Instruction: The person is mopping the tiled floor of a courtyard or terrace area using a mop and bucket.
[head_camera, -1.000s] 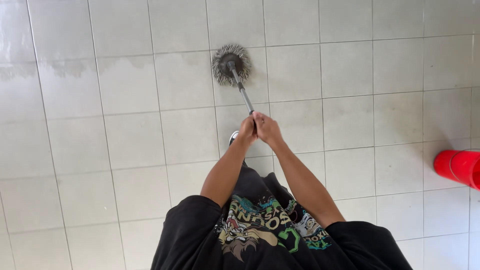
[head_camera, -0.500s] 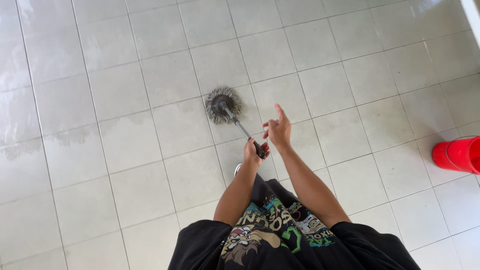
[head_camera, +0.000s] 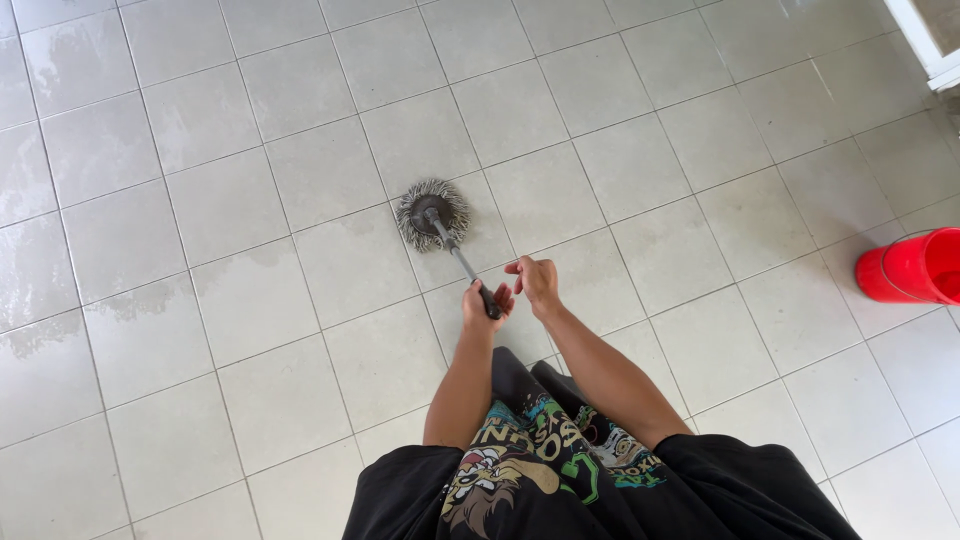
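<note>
Left hand (head_camera: 481, 305) clenched on mop (head_camera: 432, 214) handle at frame center; right hand (head_camera: 537, 281) released, just beside. Mop head rested on floor (head_camera: 250, 200) above. Damp patches at left; right tiles looked dry, unmopped.

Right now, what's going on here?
A person is mopping a tiled floor. The left hand grips the top of the mop handle, while the right hand is beside it with fingers loose, not clearly gripping. The round mop head rests on the tiles ahead of the person. Some tiles at the left look damp. A red bucket stands on the floor at the right edge, apart from the mop.
</note>
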